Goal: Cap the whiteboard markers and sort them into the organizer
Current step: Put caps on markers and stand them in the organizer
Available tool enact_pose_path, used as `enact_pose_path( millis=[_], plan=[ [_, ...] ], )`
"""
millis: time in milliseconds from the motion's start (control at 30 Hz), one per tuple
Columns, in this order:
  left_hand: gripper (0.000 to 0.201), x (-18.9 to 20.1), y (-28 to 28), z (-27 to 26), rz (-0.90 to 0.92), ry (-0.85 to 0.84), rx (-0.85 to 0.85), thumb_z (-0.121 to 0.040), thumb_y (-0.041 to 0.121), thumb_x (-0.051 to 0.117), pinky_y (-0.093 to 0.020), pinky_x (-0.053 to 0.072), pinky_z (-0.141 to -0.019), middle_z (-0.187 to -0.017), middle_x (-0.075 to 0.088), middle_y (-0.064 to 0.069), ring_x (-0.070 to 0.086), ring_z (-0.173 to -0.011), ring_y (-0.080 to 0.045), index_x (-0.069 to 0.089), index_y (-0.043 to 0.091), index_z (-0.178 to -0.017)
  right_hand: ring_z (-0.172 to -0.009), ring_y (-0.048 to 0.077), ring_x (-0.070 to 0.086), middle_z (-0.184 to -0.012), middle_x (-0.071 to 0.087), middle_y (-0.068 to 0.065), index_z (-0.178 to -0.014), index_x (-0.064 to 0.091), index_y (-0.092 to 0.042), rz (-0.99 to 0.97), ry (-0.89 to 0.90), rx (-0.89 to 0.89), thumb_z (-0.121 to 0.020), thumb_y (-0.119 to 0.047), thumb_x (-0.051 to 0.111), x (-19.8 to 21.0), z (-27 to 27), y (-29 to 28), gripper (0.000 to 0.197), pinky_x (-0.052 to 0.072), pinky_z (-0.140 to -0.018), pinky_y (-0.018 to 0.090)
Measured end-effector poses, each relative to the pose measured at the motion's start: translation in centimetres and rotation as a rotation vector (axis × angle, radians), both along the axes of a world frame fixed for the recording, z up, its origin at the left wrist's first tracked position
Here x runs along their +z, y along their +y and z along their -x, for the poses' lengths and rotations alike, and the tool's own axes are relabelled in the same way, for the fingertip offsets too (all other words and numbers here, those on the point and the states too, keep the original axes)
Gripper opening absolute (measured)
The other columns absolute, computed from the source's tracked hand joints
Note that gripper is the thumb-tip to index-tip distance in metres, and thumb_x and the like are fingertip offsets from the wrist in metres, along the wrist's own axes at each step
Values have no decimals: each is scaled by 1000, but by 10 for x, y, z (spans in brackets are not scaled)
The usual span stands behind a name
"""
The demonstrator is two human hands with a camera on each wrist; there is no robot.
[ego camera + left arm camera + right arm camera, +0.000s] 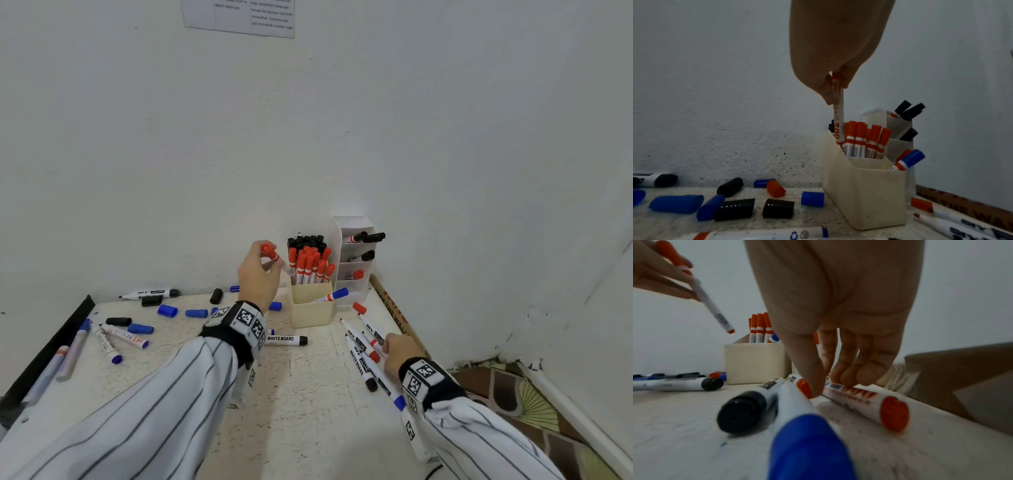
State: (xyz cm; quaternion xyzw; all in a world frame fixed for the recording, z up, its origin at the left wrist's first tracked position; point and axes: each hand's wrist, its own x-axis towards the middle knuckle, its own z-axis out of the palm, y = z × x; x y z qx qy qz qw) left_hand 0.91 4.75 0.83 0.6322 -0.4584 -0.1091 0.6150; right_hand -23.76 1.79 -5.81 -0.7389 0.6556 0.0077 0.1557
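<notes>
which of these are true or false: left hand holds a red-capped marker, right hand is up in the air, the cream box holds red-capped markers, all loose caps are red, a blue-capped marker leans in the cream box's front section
1. The left hand holds a red-capped white whiteboard marker. True.
2. The right hand is raised in the air. False: its fingertips rest on the markers lying on the speckled white tabletop.
3. The cream plastic organizer box holds red-capped markers. True.
4. All loose caps on the table are red. False: blue caps and black caps lie there too.
5. A blue-capped marker leans in the box's front section. True.
</notes>
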Motion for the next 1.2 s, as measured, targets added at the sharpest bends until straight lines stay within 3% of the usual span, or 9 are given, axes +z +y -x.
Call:
enact_pose_path(
  millis=[133, 200, 300, 433, 533, 800, 1000, 1100, 1200],
  plan=[
    [20, -11, -21, -3, -43, -98, -46, -92, 10, 53, -38, 52, -85, -106, 57, -3, 61, -90, -23, 52, 11, -112, -105, 19, 56, -117, 57, 6, -115, 51, -12, -11, 16, -12, -89, -11, 52, 0, -2, -10, 26, 46, -94, 25],
    [22, -16, -27, -5, -77, -158, -73, -91, 8, 53, -38, 52, -86, -108, 58, -9, 59, -95, -23, 54, 6, -113, -103, 18, 57, -115, 57, 6, -116, 50, -11, -18, 34, -24, -90, -12, 52, 1, -4, -13, 27, 47, -91, 24],
    [19, -19, -30, -5, -44, -167, -73, -90, 6, 55, -40, 53, -84, -100, 60, -5, 61, -91, -23, 56, 6, -109, -92, 16, 54, -105, 56, 2, -114, 50, -12, -72, 31, -21, -87, -25, 58, 1, -8, -17, 31, 47, -84, 23],
    [21, -18, -31, -5, 20, -199, -25, -92, 4, 51, -27, 46, -81, -105, 59, -10, 56, -89, -15, 54, 4, -113, -85, 15, 49, -100, 53, 2, -112, 51, -11, -78, -6, -65, -89, -35, 54, 3, -13, -21, 33, 41, -73, 23],
    [22, -18, -32, -8, 2, -214, -13, -92, 4, 50, -25, 44, -78, -105, 58, -10, 54, -87, -13, 52, 3, -114, -83, 16, 49, -98, 52, 3, -111, 51, -10, -44, -107, -130, -93, -32, 43, 8, -18, -22, 30, 38, -69, 25],
    [28, -25, -37, -8, 55, -284, -73, -92, 3, 50, -29, 48, -83, -108, 59, -11, 58, -95, -19, 51, 1, -119, -88, 19, 47, -110, 57, 10, -111, 53, -8, -40, -216, -146, -94, -31, 37, 12, -24, -24, 33, 36, -77, 27],
    [21, -27, -42, -14, 261, -175, 10, -91, 3, 49, -40, 52, -80, -98, 58, -7, 62, -96, -22, 46, 13, -109, -85, 20, 50, -97, 56, 7, -98, 53, -10, -47, -234, -169, -93, -36, 39, 9, -24, -31, 30, 38, -75, 28],
    [20, -23, -47, -15, 182, -159, -39, -92, 3, 49, -37, 51, -85, -99, 57, -3, 61, -98, -23, 47, 13, -109, -87, 20, 51, -101, 58, 7, -103, 55, -10, -43, -234, -174, -94, -35, 39, 9, -27, -30, 31, 39, -78, 28],
    [19, -25, -50, -18, 27, -166, -73, -92, 2, 49, -34, 49, -86, -100, 56, -2, 60, -99, -22, 48, 9, -110, -87, 19, 52, -94, 56, 5, -98, 54, -11, -29, -240, -170, -94, -33, 39, 9, -28, -30, 28, 43, -82, 29]
  ],
)
